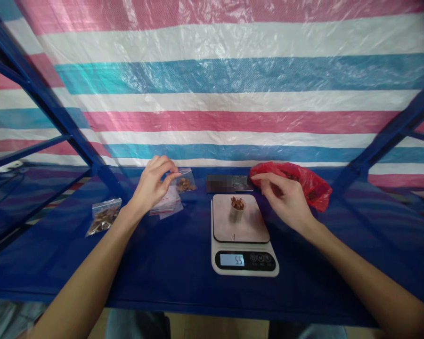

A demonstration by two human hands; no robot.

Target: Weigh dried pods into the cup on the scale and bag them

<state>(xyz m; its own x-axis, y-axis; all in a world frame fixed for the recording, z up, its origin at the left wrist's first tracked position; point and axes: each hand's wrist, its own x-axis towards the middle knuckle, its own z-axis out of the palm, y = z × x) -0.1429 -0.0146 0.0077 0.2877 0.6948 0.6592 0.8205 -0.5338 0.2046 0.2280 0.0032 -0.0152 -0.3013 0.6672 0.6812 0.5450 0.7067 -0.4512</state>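
My left hand (158, 181) pinches the top edge of a small clear zip bag (186, 183) with light brown pieces in it. Under and beside that hand lies a stack of flat zip bags (164, 205). My right hand (286, 195) is at the near left side of a red plastic bag (316, 186), its fingers apart and nothing visible in them. Dark brown pieces show inside the red bag, partly covered by the hand. A small cup (237, 214), heaped with brown pieces (237, 203), stands on a white digital scale (245, 254) whose display reads 55 or 5.5.
A filled zip bag (105, 215) of brown pieces lies at the left on the blue table (183, 263). Behind the scale is a flat dark device (229, 183). Blue metal posts (56, 113) and a striped plastic sheet (233, 99) bound the table.
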